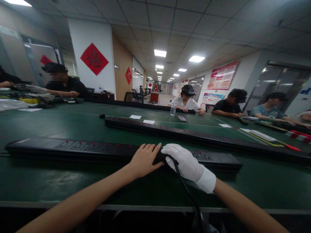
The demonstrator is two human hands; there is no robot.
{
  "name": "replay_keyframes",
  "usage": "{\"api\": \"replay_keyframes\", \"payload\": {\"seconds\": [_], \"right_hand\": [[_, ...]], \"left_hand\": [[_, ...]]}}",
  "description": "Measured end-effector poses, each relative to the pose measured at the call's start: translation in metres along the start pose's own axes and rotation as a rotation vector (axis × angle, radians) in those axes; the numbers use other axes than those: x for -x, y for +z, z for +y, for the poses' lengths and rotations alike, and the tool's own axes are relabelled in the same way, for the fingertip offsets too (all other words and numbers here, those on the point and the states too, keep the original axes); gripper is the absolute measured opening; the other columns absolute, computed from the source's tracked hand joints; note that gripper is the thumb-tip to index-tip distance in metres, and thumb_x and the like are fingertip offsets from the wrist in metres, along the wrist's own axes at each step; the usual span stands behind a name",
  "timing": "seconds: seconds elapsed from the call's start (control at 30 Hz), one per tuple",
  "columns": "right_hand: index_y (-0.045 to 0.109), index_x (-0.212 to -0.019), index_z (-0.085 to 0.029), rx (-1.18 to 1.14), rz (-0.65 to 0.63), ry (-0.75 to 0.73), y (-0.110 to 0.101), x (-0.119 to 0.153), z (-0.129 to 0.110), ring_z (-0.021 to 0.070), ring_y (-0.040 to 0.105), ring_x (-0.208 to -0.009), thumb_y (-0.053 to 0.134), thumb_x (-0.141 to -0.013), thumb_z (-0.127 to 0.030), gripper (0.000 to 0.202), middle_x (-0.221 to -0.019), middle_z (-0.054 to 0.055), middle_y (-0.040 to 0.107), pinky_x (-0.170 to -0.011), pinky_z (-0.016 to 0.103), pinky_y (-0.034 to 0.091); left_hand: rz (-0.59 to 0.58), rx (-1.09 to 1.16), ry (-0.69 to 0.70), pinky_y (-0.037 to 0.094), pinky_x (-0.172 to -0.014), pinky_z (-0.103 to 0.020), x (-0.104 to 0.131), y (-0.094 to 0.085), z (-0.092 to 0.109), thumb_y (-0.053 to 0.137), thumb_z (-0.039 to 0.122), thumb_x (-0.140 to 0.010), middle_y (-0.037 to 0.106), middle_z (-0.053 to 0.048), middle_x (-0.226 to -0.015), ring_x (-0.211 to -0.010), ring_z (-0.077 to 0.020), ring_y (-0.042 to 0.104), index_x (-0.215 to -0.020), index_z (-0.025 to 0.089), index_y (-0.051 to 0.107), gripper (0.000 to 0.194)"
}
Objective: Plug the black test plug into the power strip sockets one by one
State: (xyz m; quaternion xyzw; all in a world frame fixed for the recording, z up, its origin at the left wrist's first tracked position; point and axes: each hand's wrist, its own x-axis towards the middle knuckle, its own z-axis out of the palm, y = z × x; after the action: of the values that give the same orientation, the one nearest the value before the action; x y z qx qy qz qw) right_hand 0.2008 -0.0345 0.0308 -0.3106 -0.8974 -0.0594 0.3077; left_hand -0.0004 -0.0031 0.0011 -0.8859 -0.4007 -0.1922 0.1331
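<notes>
A long black power strip (94,149) with red buttons lies across the green table in front of me. My bare left hand (145,159) rests on its middle, fingers spread over the top and thumb along the near side. Close to its right, my right hand (182,160), in a white glove, is curled round the black end of a cable (186,187) over the strip. The cable runs from under the glove down past the table edge. The exact shape of the held end is mostly hidden.
A second long power strip (170,132) lies behind the first. Farther back are white papers (135,116), a phone (182,118) and a water bottle (173,108). Several people sit round the table. Tools and parts lie at the far left; a white and yellow item (262,135) lies right.
</notes>
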Motion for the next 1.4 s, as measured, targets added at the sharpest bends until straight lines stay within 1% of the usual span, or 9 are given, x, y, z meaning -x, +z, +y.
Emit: {"api": "replay_keyframes", "payload": {"seconds": [0.2,0.3,0.4,0.53,0.63,0.83,0.97,1.13,1.4], "right_hand": [[0.051,-0.116,-0.020,-0.003,-0.003,-0.005,-0.002,0.000,-0.002,0.0198,0.049,-0.112,0.049,-0.083,-0.019,0.033,-0.118,0.009,0.054,-0.097,0.040,0.042],[0.051,-0.116,-0.020,0.003,-0.035,-0.011,-0.007,-0.001,-0.004,0.0208,0.050,-0.111,0.054,-0.082,-0.026,0.035,-0.118,0.010,0.054,-0.096,0.041,0.042],[0.051,-0.114,-0.020,0.004,-0.041,-0.019,-0.008,-0.002,-0.003,0.0221,0.050,-0.110,0.060,-0.078,-0.037,0.041,-0.117,0.011,0.054,-0.094,0.041,0.042],[0.056,-0.099,-0.017,0.031,0.006,-0.010,0.002,-0.001,0.001,0.0243,0.052,-0.106,0.065,-0.069,-0.050,0.045,-0.111,0.013,0.056,-0.092,0.041,0.042],[0.058,-0.089,-0.017,0.065,0.037,0.001,0.010,0.000,0.005,0.0252,0.053,-0.103,0.067,-0.065,-0.053,0.044,-0.107,0.013,0.058,-0.090,0.042,0.043],[0.059,-0.083,-0.019,0.069,0.060,-0.063,0.007,-0.004,0.008,0.0221,0.056,-0.098,0.065,-0.068,-0.050,0.035,-0.102,0.009,0.061,-0.086,0.040,0.045],[0.061,-0.084,-0.020,0.044,0.030,-0.088,0.005,-0.007,0.009,0.0199,0.057,-0.096,0.065,-0.071,-0.046,0.029,-0.095,0.006,0.063,-0.086,0.037,0.046],[0.062,-0.085,-0.021,0.014,0.024,-0.103,0.006,-0.007,0.011,0.0201,0.056,-0.099,0.065,-0.072,-0.042,0.025,-0.098,0.006,0.063,-0.088,0.038,0.045],[0.062,-0.085,-0.020,-0.041,0.037,-0.142,0.005,-0.008,0.013,0.0184,0.057,-0.098,0.064,-0.075,-0.036,0.019,-0.094,0.006,0.064,-0.089,0.037,0.045]], "left_hand": [[-0.002,-0.011,0.013,0.033,-0.091,-0.041,0.000,-0.001,0.001,0.034,0.056,-0.084,0.054,-0.012,-0.113,-0.105,-0.0262,0.049,-0.132,0.016,0.031,0.063],[-0.001,-0.013,0.015,0.033,-0.090,-0.041,-0.001,-0.001,0.000,0.032,0.057,-0.085,0.054,-0.012,-0.114,-0.105,-0.0260,0.050,-0.133,0.017,0.031,0.063],[0.002,-0.021,0.013,0.033,-0.090,-0.041,-0.001,0.000,0.000,0.031,0.057,-0.085,0.054,-0.012,-0.115,-0.104,-0.0261,0.050,-0.132,0.017,0.032,0.062],[0.007,-0.032,0.003,0.033,-0.090,-0.041,-0.001,0.001,0.000,0.029,0.059,-0.085,0.055,-0.012,-0.113,-0.104,-0.0263,0.050,-0.132,0.016,0.033,0.064],[0.009,-0.036,0.004,0.033,-0.090,-0.041,-0.001,0.000,0.001,0.029,0.060,-0.084,0.056,-0.013,-0.111,-0.104,-0.0266,0.050,-0.132,0.015,0.033,0.066],[0.011,-0.037,0.015,0.034,-0.089,-0.040,-0.001,-0.002,0.000,0.027,0.058,-0.086,0.056,-0.013,-0.111,-0.102,-0.0257,0.051,-0.132,0.015,0.033,0.063],[0.012,-0.039,0.017,0.034,-0.089,-0.040,-0.001,-0.001,0.000,0.027,0.057,-0.086,0.055,-0.012,-0.112,-0.102,-0.0253,0.051,-0.131,0.016,0.033,0.061],[0.001,-0.038,0.018,0.035,-0.088,-0.039,-0.002,-0.001,-0.001,0.027,0.056,-0.087,0.056,-0.013,-0.110,-0.104,-0.0257,0.050,-0.132,0.015,0.033,0.061],[0.005,-0.041,0.022,0.035,-0.087,-0.039,-0.002,-0.002,0.000,0.025,0.054,-0.088,0.056,-0.012,-0.109,-0.102,-0.0250,0.051,-0.131,0.016,0.035,0.058]]}}
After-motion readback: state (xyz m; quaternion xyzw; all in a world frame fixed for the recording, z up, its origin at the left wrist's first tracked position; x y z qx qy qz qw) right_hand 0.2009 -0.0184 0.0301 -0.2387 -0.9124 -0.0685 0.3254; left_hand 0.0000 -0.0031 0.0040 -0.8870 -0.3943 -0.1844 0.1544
